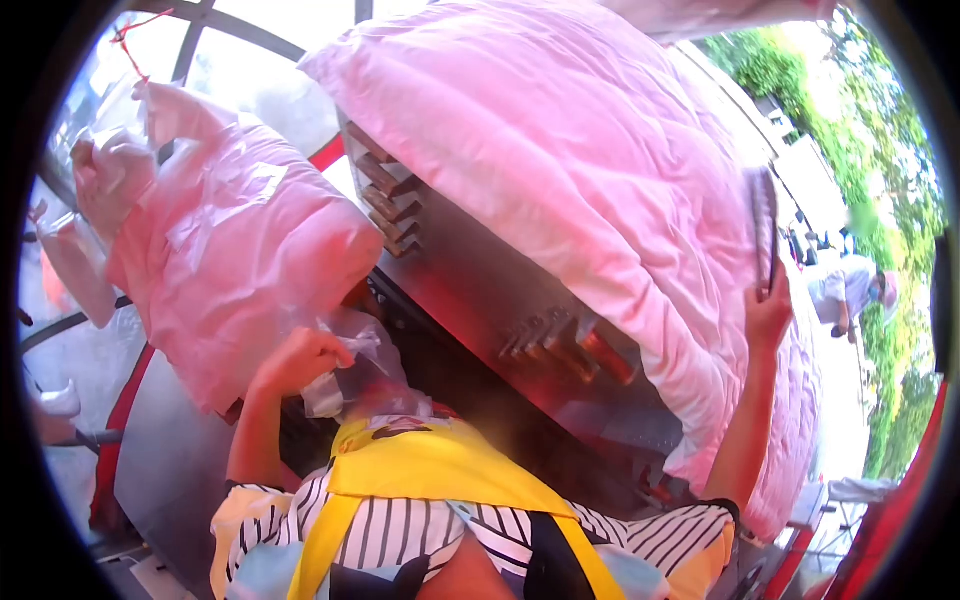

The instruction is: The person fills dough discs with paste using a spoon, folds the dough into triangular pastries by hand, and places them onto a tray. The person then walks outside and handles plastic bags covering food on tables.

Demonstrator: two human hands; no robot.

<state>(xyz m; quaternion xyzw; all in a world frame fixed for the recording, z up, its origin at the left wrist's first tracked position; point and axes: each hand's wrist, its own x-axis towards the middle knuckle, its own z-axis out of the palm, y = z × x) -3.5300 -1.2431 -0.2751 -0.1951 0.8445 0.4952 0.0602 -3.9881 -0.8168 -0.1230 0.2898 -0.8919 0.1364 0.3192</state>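
Note:
Raised at the right, my right hand (768,308) is closed around the lower end of a long, narrow dark object (764,215), held upright against a big pink quilted cloth (590,150). What kind of object it is, I cannot make out. Lower left, my left hand (305,360) has its fingers curled at the edge of a crumpled clear plastic bag (372,345), just above my yellow apron (440,465). Below the cloth's lifted edge shows a metal surface (480,240) with rows of brown pieces (570,355) on it.
A pink cloth bundle with plastic on it (250,230) fills the left side. More brown pieces (392,205) stand near the cloth's left corner. A metal frame (245,30) runs along the top left. Outside on the right, a person (845,290) is near green trees (870,150).

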